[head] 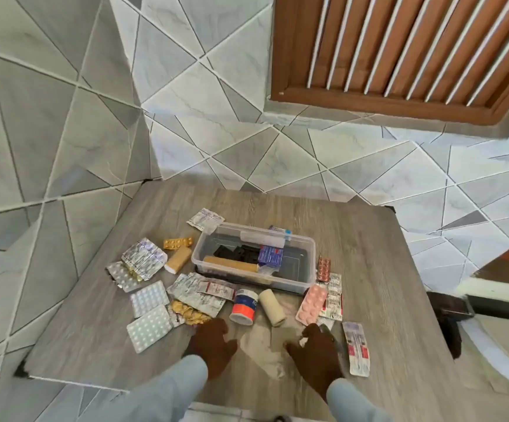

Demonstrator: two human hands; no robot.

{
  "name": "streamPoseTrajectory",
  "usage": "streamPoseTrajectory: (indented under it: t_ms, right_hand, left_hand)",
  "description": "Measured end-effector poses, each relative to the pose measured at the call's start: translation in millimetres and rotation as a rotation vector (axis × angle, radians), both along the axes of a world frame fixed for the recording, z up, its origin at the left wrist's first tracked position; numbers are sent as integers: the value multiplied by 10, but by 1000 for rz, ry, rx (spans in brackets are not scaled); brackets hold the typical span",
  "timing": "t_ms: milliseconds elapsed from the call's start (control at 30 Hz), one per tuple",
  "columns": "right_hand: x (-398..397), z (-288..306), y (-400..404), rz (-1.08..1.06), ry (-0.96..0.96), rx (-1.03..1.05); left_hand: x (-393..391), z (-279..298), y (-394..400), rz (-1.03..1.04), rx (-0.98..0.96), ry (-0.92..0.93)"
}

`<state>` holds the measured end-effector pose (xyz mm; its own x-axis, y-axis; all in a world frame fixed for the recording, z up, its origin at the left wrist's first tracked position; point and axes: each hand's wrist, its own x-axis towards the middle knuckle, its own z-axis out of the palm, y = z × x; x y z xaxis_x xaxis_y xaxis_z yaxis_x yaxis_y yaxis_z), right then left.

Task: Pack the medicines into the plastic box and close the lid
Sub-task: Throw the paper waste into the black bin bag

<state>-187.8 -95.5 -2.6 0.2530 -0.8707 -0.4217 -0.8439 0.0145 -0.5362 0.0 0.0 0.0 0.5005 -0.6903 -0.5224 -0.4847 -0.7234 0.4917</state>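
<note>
A clear plastic box stands open in the middle of the table, with a tan roll, a blue packet and dark items inside. Blister packs lie scattered to its left. In front of it stand a white tub with an orange and blue label and a beige bandage roll. Pink blister strips lie at the right. My left hand hovers just below the gold foil pack, fingers spread and holding nothing. My right hand is spread near a strip, nothing in its grasp.
The wooden table stands in a tiled corner. A brown louvred door is at the upper right. A dark object lies on the floor beside the table's right edge. A white sachet lies behind the box.
</note>
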Motion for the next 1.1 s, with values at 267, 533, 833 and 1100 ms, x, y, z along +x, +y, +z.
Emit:
streamPoseTrajectory:
  t_ms: [267,533,833,1100]
  right_hand:
    - [247,-282,38,-386,-104,118]
    - [539,-161,99,-762,-329,223]
    - [371,57,158,-883,-579,485]
    - [201,77,252,-849,-591,577]
  left_hand:
    - [-329,-241,-321,335,44,217]
    - [-216,-232,-347,399,45,399]
    - [-178,231,-327,540,-63,932]
    - [92,734,-634,322,-205,825]
